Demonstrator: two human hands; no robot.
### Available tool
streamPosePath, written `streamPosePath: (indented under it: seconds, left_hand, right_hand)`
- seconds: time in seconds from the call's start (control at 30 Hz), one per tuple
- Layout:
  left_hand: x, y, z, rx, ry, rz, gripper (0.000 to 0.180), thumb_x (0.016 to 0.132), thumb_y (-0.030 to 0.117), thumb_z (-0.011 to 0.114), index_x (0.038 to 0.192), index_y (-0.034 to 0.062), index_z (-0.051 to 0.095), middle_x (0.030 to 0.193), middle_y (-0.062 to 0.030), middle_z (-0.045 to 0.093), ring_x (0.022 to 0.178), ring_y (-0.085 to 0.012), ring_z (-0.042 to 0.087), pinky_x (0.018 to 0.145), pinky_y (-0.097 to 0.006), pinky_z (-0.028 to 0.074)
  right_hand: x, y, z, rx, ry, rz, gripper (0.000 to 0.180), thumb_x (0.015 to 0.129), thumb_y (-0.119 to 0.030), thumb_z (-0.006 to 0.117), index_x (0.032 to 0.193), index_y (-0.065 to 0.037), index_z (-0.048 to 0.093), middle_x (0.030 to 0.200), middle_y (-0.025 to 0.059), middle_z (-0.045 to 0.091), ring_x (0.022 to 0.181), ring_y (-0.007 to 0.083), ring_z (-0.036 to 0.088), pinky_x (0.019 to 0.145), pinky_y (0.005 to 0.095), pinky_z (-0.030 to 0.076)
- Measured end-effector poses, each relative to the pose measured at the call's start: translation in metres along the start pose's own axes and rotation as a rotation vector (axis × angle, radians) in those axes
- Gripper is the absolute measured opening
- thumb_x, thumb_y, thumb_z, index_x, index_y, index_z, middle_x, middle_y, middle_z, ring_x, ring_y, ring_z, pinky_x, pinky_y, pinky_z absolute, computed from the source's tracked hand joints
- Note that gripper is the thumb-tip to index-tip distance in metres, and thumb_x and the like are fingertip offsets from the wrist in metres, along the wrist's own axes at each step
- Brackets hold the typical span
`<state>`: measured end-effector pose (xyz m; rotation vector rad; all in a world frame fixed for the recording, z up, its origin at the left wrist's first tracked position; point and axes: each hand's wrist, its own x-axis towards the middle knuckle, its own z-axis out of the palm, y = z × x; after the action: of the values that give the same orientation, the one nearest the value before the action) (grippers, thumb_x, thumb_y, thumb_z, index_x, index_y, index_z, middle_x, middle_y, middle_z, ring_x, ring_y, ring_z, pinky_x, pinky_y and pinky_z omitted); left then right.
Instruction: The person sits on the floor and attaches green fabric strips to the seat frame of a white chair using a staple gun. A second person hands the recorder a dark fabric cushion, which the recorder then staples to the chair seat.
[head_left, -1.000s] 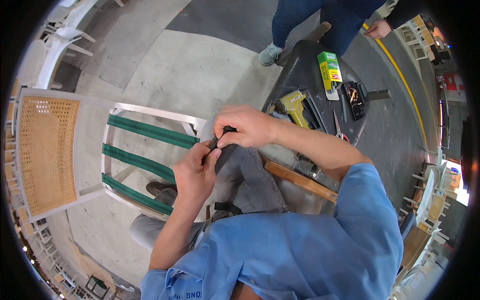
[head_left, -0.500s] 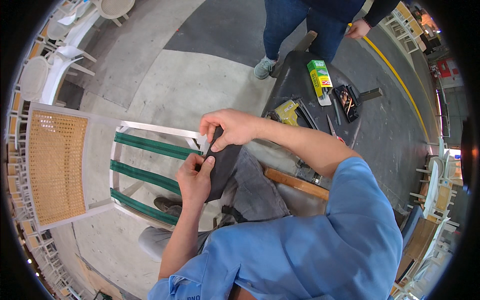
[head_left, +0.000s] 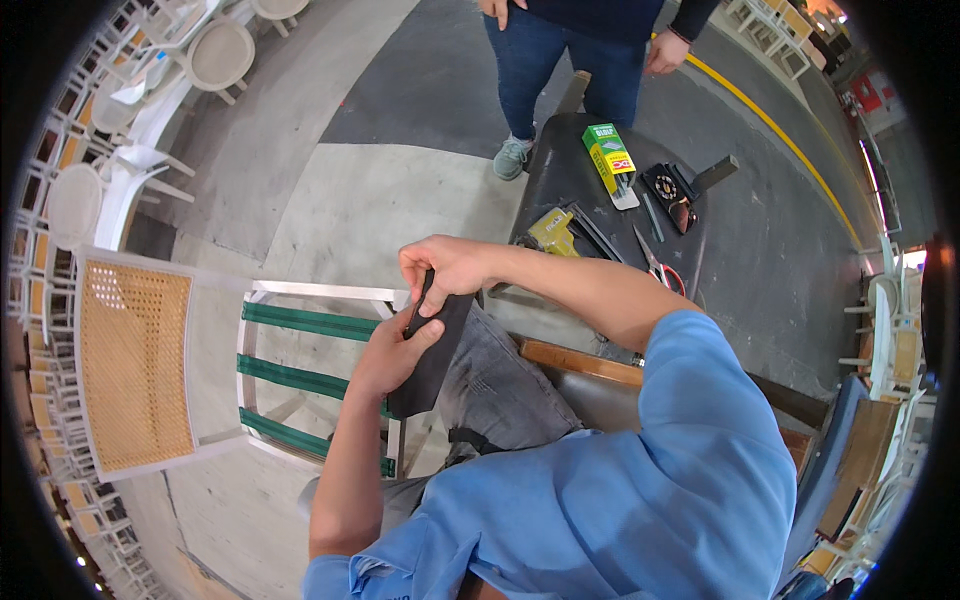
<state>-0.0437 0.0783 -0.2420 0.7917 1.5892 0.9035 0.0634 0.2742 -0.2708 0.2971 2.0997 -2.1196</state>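
Both hands grip a black strip of fabric or webbing [head_left: 440,360] at the near side of a pale chair frame [head_left: 330,290]. My left hand [head_left: 393,358] pinches its edge, thumb on top. Just beyond it, my right hand [head_left: 445,272] closes its fingers and thumb over the upper end of the strip. The rest of the strip hangs down beside my grey trouser leg. Green webbing straps [head_left: 300,376] cross the open seat, and the chair's woven cane back [head_left: 137,365] lies to the left. Whether the strip is fixed to the frame I cannot tell.
On a black padded seat [head_left: 560,140] stand a green-yellow box [head_left: 610,165], a yellow staple gun [head_left: 553,232], scissors [head_left: 657,265] and a dark phone-like object [head_left: 670,195]. Another person [head_left: 570,50] stands behind it. Many white chairs [head_left: 75,205] line the left side.
My view has shifted, so the chair sits slightly lower and to the right. Both hands keep hold of the black strip, now drawn closer together. The other person's second hand has come into view.
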Motion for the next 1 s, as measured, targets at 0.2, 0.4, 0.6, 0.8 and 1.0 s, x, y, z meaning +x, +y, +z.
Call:
streamPosePath:
  seconds: [0.2, 0.4, 0.6, 0.8, 1.0]
  left_hand:
    - [0.011, -0.035, -0.014, -0.273, 0.005, -0.121, 0.053, 0.101, 0.040, 0.068, 0.130, -0.0043, 0.064, 0.113, -0.0059, 0.071, 0.099, -0.0122, 0.065, 0.087, -0.029, 0.052]
    - [0.002, -0.055, -0.031, -0.697, 0.116, -0.134, 0.052, 0.103, 0.043, 0.063, 0.127, -0.0034, 0.065, 0.116, -0.0093, 0.073, 0.102, -0.0180, 0.070, 0.089, -0.032, 0.056]
    - [-0.002, -0.043, -0.026, -0.603, 0.180, -0.089, 0.049, 0.103, 0.040, 0.065, 0.128, -0.0029, 0.065, 0.116, -0.0093, 0.073, 0.100, -0.0160, 0.070, 0.087, -0.029, 0.056]
    - [-0.002, -0.037, -0.008, -0.478, 0.308, -0.042, 0.041, 0.104, 0.033, 0.066, 0.122, -0.0035, 0.068, 0.110, -0.0061, 0.073, 0.093, -0.0105, 0.066, 0.082, -0.026, 0.053]
    - [0.002, -0.042, 0.020, -0.206, 0.375, 0.011, 0.037, 0.104, 0.030, 0.065, 0.116, -0.0050, 0.068, 0.102, -0.0077, 0.073, 0.090, -0.0105, 0.063, 0.079, -0.027, 0.052]
  right_hand:
    - [0.008, 0.003, -0.018, 0.323, 0.346, -0.099, 0.043, 0.095, -0.018, 0.072, 0.133, 0.000, 0.062, 0.126, 0.0107, 0.070, 0.111, 0.0168, 0.065, 0.094, 0.0325, 0.051]
    - [-0.048, 0.041, 0.055, -0.118, 0.909, -0.274, 0.046, 0.106, -0.019, 0.054, 0.148, 0.000, 0.051, 0.153, 0.0177, 0.052, 0.146, 0.0298, 0.045, 0.120, 0.0397, 0.035]
    - [-0.041, 0.040, 0.144, -0.618, 0.674, -0.158, 0.086, 0.106, -0.049, 0.049, 0.162, 0.004, 0.013, 0.168, 0.0300, 0.011, 0.157, 0.0448, 0.012, 0.127, 0.0536, 0.013]
    - [-0.051, 0.037, 0.151, -0.683, 0.603, -0.030, 0.102, 0.102, -0.064, 0.043, 0.160, 0.010, 0.006, 0.166, 0.0353, 0.006, 0.156, 0.0503, 0.008, 0.126, 0.0572, 0.012]
    - [-0.068, 0.035, 0.171, -0.549, 0.593, 0.025, 0.099, 0.103, -0.060, 0.046, 0.159, 0.012, 0.008, 0.166, 0.0363, 0.008, 0.156, 0.0476, 0.010, 0.126, 0.0573, 0.012]
